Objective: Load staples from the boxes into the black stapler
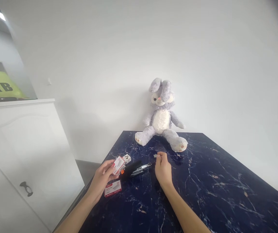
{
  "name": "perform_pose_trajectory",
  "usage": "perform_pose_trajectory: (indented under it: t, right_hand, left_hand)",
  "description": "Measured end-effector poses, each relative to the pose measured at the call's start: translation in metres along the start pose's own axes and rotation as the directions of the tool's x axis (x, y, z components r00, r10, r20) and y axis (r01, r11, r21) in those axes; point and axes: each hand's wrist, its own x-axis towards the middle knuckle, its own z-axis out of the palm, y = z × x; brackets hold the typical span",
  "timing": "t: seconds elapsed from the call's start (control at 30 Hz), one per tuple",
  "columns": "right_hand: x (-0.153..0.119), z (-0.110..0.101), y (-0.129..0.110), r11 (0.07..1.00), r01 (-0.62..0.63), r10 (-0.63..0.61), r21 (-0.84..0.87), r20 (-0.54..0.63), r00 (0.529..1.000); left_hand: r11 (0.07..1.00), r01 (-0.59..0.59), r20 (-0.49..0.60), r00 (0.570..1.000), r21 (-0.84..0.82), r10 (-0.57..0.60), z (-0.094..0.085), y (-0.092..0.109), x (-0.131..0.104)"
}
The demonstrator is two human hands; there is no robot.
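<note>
My left hand grips a small red-and-white staple box over the left side of the table. Between the thumb and fingers of my right hand is a small pale strip of staples, partly covered by the fingers. A black stapler lies between my hands with its silver rail exposed, pointing toward my right hand. Nearer to me, a second red-and-white staple box lies flat just below my left hand. Behind the held box, a white box with dark print is partly hidden.
A grey plush rabbit sits at the far edge of the dark blue marbled table, against the white wall. On the left stands a white cabinet with a dark handle. A yellow-green bag rests on top of it.
</note>
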Motion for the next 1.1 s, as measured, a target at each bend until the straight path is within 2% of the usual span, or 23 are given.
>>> perform_pose_trajectory:
  t: [0.1, 0.2, 0.33, 0.4, 0.53, 0.67, 0.87, 1.0, 1.1]
  right_hand:
    - [0.002, 0.000, 0.006, 0.998, -0.032, 0.031, 0.045, 0.026, 0.999]
    - [0.007, 0.000, 0.015, 0.990, -0.077, 0.072, 0.120, 0.045, 0.996]
    - [0.010, -0.002, 0.019, 0.968, -0.114, 0.102, 0.225, 0.065, 0.993]
    - [0.009, -0.003, 0.016, 0.955, -0.123, 0.105, 0.271, 0.078, 0.991]
    - [0.000, -0.009, 0.005, 0.930, -0.130, 0.100, 0.343, 0.104, 0.990]
    - [-0.023, -0.021, -0.006, 0.916, -0.126, 0.051, 0.382, 0.201, 0.978]
    - [-0.054, -0.034, -0.012, 0.884, -0.170, 0.014, 0.435, 0.340, 0.940]
    - [-0.056, -0.039, -0.017, 0.864, -0.194, 0.004, 0.464, 0.380, 0.925]
    - [-0.057, -0.039, -0.021, 0.909, -0.135, -0.039, 0.395, 0.402, 0.915]
  left_hand:
    - [0.999, -0.017, 0.037, 0.999, 0.038, 0.015, 0.005, 0.006, -0.006]
    - [0.997, -0.003, 0.126, 0.992, 0.076, -0.007, 0.013, 0.014, -0.016]
    - [0.996, 0.069, 0.290, 0.953, 0.057, -0.083, 0.024, 0.017, -0.029]
    - [0.995, 0.100, 0.331, 0.938, 0.024, -0.102, 0.029, 0.013, -0.032]
    - [0.994, 0.100, 0.292, 0.951, 0.031, -0.105, 0.037, 0.000, -0.035]
    - [0.993, 0.113, 0.224, 0.967, 0.044, -0.120, 0.042, -0.008, -0.035]
    - [0.995, 0.096, 0.269, 0.959, 0.002, -0.093, 0.037, -0.010, -0.030]
    - [0.987, 0.151, 0.229, 0.964, -0.059, -0.134, 0.032, -0.016, -0.023]
    - [0.984, 0.156, 0.288, 0.949, -0.086, -0.125, 0.030, -0.018, -0.022]
